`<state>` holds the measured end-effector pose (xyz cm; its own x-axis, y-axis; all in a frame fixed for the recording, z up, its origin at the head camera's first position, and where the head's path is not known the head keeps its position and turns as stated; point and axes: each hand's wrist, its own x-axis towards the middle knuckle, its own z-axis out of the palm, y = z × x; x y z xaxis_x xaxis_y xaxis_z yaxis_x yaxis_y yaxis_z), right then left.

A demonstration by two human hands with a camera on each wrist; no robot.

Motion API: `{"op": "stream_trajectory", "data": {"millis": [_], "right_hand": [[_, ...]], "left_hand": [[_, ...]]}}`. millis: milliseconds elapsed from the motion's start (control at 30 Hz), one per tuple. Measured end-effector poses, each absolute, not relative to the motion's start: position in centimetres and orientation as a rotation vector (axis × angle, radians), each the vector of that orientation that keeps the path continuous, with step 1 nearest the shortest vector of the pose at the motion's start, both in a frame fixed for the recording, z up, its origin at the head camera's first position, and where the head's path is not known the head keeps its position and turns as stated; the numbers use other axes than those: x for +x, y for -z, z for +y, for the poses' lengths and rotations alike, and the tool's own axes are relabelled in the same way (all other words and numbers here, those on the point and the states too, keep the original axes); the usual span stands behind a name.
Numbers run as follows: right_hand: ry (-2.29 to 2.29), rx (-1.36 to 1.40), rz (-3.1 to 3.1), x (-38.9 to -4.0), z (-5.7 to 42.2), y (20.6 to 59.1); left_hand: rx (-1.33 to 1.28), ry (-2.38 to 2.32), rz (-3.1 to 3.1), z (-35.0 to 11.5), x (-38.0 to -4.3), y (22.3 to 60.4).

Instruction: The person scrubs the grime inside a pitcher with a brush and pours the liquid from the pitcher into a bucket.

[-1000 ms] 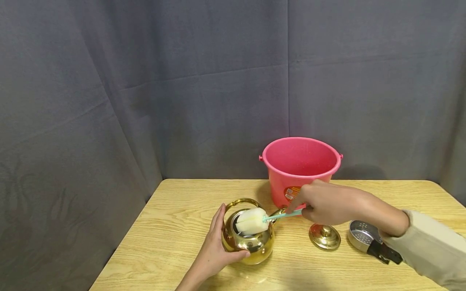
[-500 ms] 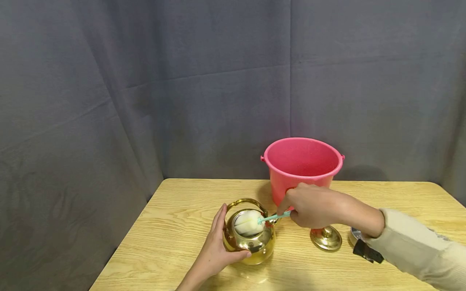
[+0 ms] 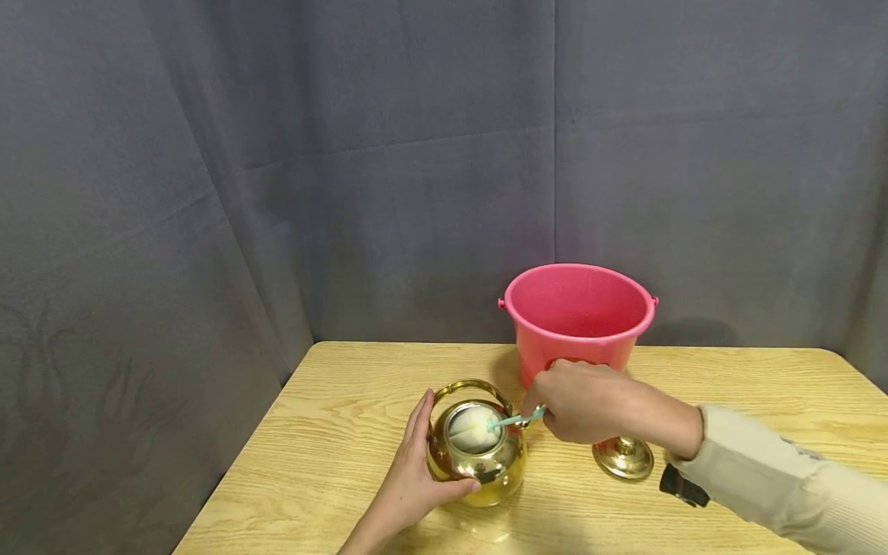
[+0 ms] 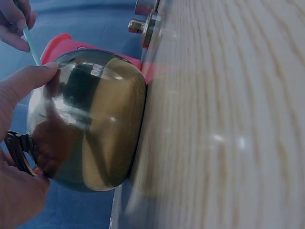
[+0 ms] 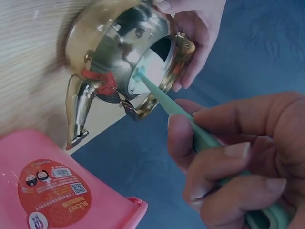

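Note:
A shiny gold kettle [image 3: 479,474] stands on the wooden table, its round top opening uncovered and its hoop handle raised. My left hand [image 3: 412,478] holds the kettle's body from the left, thumb along the near side and fingers at the far side by the handle. A sponge brush [image 5: 162,98] has a pale foam head and a mint-green stick. My right hand [image 3: 586,401] grips that stick, several fingers curled round it in the right wrist view. The foam head sits in the kettle's opening, its lower part hidden inside. The spout [image 5: 78,107] points toward the bucket.
A pink bucket [image 3: 579,339] stands behind the right hand at the back. The gold kettle lid [image 3: 627,462] lies knob-up right of the kettle. Beyond it, a black handle [image 3: 683,487] shows beneath the right sleeve, which covers the rest. Grey curtains hang behind the table.
My right hand has moved left toward the kettle, and the foam head has sunk from lying over the opening to inside it. The left hand stays on the kettle.

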<state>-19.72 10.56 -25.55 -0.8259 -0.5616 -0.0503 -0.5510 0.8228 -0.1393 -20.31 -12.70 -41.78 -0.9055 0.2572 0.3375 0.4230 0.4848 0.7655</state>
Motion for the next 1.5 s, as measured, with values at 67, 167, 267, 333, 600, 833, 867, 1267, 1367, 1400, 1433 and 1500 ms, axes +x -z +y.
{"op": "stream_trajectory", "data": {"millis": [67, 167, 267, 333, 600, 833, 867, 1267, 1367, 1400, 1433, 1500], "right_hand": [[0.189, -0.903, 2.919, -19.8, 10.6, 25.8], [0.207, -0.929, 2.925, -20.0, 10.5, 26.2], [0.199, -0.935, 2.94, -20.1, 10.4, 26.6], [0.192, -0.949, 2.948, -20.3, 10.3, 26.8], [0.15, -0.962, 2.99, -20.6, 10.1, 27.4], [0.189, -0.997, 3.004, -21.1, 10.1, 27.7], [0.2, -1.008, 3.001, -21.2, 10.1, 27.7], [0.318, -1.138, 2.858, -22.8, 10.3, 27.6], [0.357, -1.21, 2.814, -23.2, 10.4, 27.6], [0.372, -1.228, 2.798, -23.3, 10.5, 27.6], [0.385, -1.245, 2.782, -23.3, 10.5, 27.6], [0.407, -1.267, 2.755, -23.5, 10.7, 27.6]], "left_hand": [[-0.585, 1.396, -2.556, -12.7, -20.3, 41.8], [-0.577, 1.399, -2.564, -12.7, -20.2, 41.7], [-0.581, 1.404, -2.562, -12.7, -20.2, 41.6], [-0.59, 1.399, -2.563, -12.7, -20.2, 41.6], [-0.612, 1.375, -2.561, -12.8, -20.2, 41.5], [-0.602, 1.378, -2.555, -12.8, -20.2, 41.5], [-0.603, 1.374, -2.554, -12.8, -20.2, 41.5], [-0.613, 1.356, -2.567, -12.8, -20.3, 41.4], [-0.604, 1.342, -2.578, -12.8, -20.3, 41.5], [-0.603, 1.34, -2.578, -12.8, -20.3, 41.5], [-0.604, 1.338, -2.577, -12.8, -20.3, 41.5], [-0.601, 1.336, -2.578, -12.9, -20.3, 41.5]]}}
